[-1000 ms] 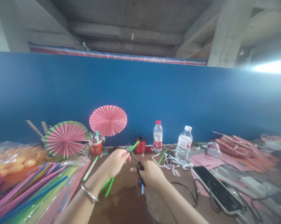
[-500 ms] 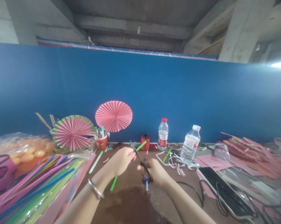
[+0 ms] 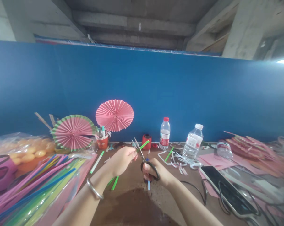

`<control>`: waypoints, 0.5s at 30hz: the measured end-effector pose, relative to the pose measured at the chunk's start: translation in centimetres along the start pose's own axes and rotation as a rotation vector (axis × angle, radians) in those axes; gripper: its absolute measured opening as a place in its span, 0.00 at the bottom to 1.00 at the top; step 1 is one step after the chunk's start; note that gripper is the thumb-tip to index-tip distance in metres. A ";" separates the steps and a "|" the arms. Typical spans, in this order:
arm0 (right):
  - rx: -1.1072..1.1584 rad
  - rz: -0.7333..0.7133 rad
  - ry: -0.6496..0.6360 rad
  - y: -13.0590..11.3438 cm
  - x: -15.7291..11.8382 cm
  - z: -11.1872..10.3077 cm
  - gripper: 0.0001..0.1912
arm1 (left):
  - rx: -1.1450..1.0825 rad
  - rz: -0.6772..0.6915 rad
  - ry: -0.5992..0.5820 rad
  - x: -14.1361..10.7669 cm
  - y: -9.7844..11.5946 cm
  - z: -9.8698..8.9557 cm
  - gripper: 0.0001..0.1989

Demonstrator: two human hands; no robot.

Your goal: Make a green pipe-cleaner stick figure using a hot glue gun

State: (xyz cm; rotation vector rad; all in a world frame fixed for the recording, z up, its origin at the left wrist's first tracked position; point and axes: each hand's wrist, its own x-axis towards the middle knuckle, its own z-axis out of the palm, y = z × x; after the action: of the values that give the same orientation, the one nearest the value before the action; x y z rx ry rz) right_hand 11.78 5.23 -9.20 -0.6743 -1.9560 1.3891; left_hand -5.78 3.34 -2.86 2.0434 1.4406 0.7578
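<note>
Taking the scissors (image 3: 141,154) as the clock's centre, a clear bag of orange balls (image 3: 30,150) lies at 9 o'clock, with long coloured strips (image 3: 40,185) in plastic between 8 and 9. A pleated pink fan with a green rim (image 3: 72,133) leans near 10. A green-capped marker (image 3: 97,162) lies at 9, just below a red cup (image 3: 102,143) of pens at 10; a plain pink pleated fan (image 3: 115,115) stands at 11. The left hand (image 3: 123,160), at 9, pinches a bright green strip (image 3: 144,144) whose free end points to 2, beside the blades; whether it lies between them I cannot tell. The blades are parted. A red spool (image 3: 147,142) sits at 12. The right hand (image 3: 162,173), at 4 and apart from the left, grips the black handles, thumb through a loop. A red-capped bottle (image 3: 165,133) stands at 1, a white-capped bottle (image 3: 193,142) between 2 and 3, and a smartphone (image 3: 229,191) lies at 4.
</note>
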 end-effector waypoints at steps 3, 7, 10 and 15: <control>0.020 0.011 -0.014 -0.4 -0.1 -0.1 0.28 | -0.003 0.008 0.000 -0.1 0.1 -0.1 0.17; -0.021 0.019 -0.020 -0.8 -0.2 -0.2 0.28 | -0.068 0.007 -0.022 -0.1 0.1 -0.2 0.17; -0.055 0.020 -0.021 -1.2 -0.3 -0.2 0.26 | -0.200 -0.021 -0.037 -0.1 -0.1 -0.1 0.15; -0.222 0.042 0.101 -1.9 -0.4 -1.6 0.20 | -0.476 -0.060 -0.016 -0.1 0.2 -0.4 0.14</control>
State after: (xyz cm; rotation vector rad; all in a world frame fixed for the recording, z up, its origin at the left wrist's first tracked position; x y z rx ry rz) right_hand 13.17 5.30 -7.09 -0.8749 -2.0426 1.1478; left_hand -6.01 3.19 -2.44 1.6314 1.1676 0.9507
